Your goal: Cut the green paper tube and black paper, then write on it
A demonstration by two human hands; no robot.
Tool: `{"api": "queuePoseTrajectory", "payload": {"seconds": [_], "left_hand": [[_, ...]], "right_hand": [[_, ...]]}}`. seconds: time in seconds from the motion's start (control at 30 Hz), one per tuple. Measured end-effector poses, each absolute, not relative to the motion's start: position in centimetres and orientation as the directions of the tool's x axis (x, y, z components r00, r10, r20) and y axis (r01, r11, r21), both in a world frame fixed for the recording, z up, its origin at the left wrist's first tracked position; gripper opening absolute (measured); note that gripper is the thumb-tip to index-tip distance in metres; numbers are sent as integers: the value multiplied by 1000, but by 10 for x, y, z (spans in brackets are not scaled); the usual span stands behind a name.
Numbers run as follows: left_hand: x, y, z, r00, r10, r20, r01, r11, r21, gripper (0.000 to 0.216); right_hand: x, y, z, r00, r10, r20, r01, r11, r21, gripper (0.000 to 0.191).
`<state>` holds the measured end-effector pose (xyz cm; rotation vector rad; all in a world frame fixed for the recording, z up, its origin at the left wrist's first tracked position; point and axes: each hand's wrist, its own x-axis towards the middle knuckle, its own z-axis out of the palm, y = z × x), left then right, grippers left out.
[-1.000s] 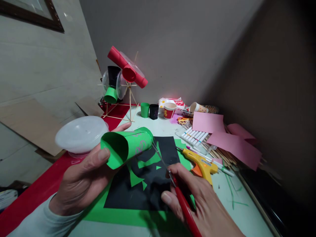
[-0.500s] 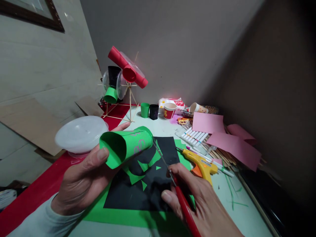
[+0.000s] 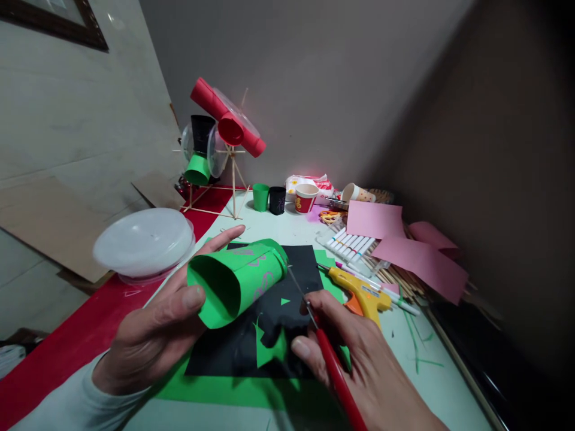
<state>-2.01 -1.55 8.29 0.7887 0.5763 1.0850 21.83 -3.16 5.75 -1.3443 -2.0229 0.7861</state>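
Green paper cup (image 3: 251, 279), marked in purple, is held tilted above the black paper sheet (image 3: 224, 359); relative to the earlier frames it has been turned slightly and moved rightward, and green paper scraps (image 3: 264, 354) below have been shifted nearer, one of them blurred, so cutting at the narrow end is judged still unfinished. The cup is grasped by the left hand (image 3: 157, 326), thumb at the wide mouth, index finger extended behind, while the red-handled metal tool (image 3: 330, 354) is gripped by the right hand (image 3: 353, 341), tip near that narrow rim, contact unclear.
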Motion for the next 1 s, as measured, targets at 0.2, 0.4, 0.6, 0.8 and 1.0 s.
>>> {"api": "queuePoseTrajectory", "payload": {"seconds": [0.2,0.4,0.6,0.8,1.0], "left_hand": [[-19,-16,80,421,907,-33,-492,259,831,82],[-19,-16,78,442,896,-35,-476,268,837,80],[-20,-15,78,501,865,-26,-526,328,785,81],[-19,-15,78,460,886,-53,-504,310,806,85],[-17,-17,83,467,881,-75,-505,335,795,83]], "right_hand": [[219,-30,56,-332,930,160,565,331,-755,26],[218,-30,55,-311,937,157,541,310,-782,27],[218,-30,54,-298,937,183,523,321,-790,28],[219,-32,53,-306,934,184,524,327,-786,24],[217,-31,54,-302,931,204,512,339,-789,24]]}}
